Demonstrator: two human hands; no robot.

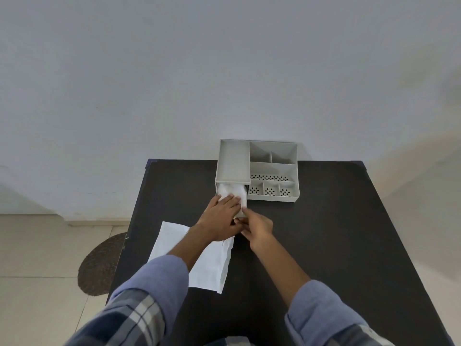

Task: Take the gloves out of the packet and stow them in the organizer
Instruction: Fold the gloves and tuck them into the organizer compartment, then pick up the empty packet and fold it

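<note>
Organizer: a pale grey plastic desktop organizer (pixel 273 168) with open compartments and perforated floors stands at the far edge of the black rectangular table (pixel 324 245), against the wall.

Drawer: a shallow grey pull-out drawer (pixel 244 212) at the organizer's left end stands drawn out toward the person; its long axis runs from the person to the wall.

Gloves: a crumpled bundle of thin white translucent gloves (pixel 230 191) lies inside the open drawer, filling its visible part.

Packet: a flat white paper packet (pixel 212 265) lies on the table nearer the person, partly under the left forearm, apart from the drawer.

Left hand: the left hand (pixel 222 218) lies flat, palm down and fingers extended, pressing on the gloves; it grips nothing.

Right hand: the right hand (pixel 257 227) touches the drawer's near right corner with thumb and fingertips pinched at the front edge; how firm the hold is cannot be told.

Governing relation: the drawer's housing lies directly beyond both hands, along the drawer's long axis. The right hand is at the front edge, so it is better placed to push.

Probable next step: closing the drawer away from the person, once the left hand lifts clear.
</note>
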